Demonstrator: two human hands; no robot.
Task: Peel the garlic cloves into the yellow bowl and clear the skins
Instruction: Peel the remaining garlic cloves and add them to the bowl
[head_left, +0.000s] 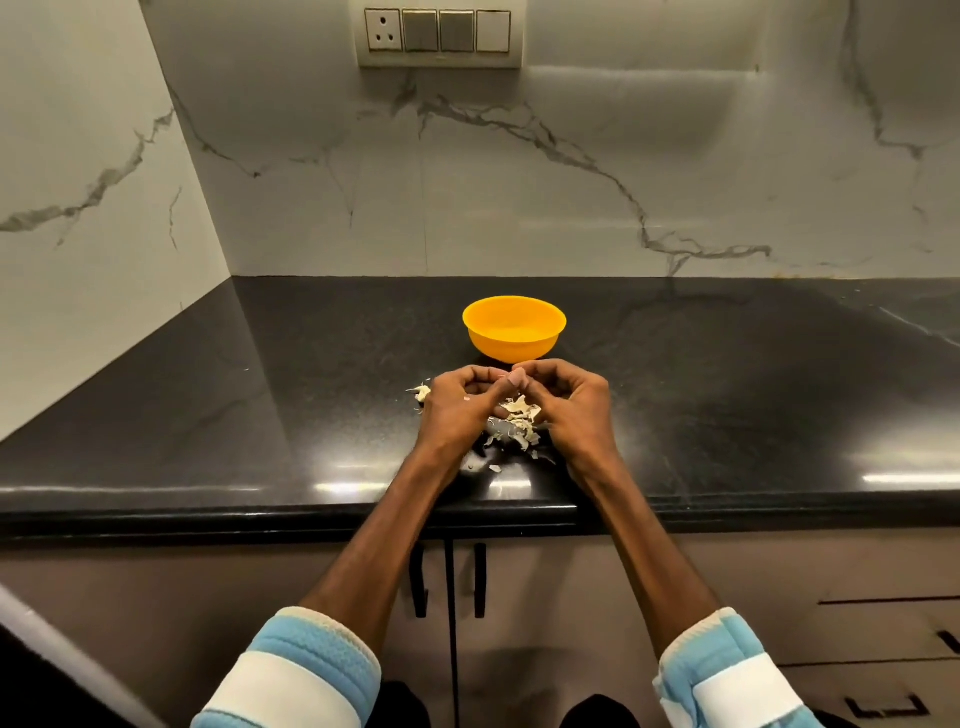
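Observation:
A yellow bowl (514, 328) stands on the black counter just behind my hands. My left hand (460, 405) and my right hand (569, 402) meet fingertip to fingertip above the counter, fingers curled, pinching a small garlic clove (501, 375) between them; the clove is mostly hidden by the fingers. Under and between my hands lies a heap of pale garlic skins (519, 423). A garlic piece (423, 393) peeks out left of my left hand. What lies inside the bowl cannot be made out.
The black granite counter (260, 415) runs left and right, with its front edge near my forearms. Marble walls close the back and the left corner. A switch panel (439, 34) is on the back wall. Cabinet doors with black handles (449, 579) sit below.

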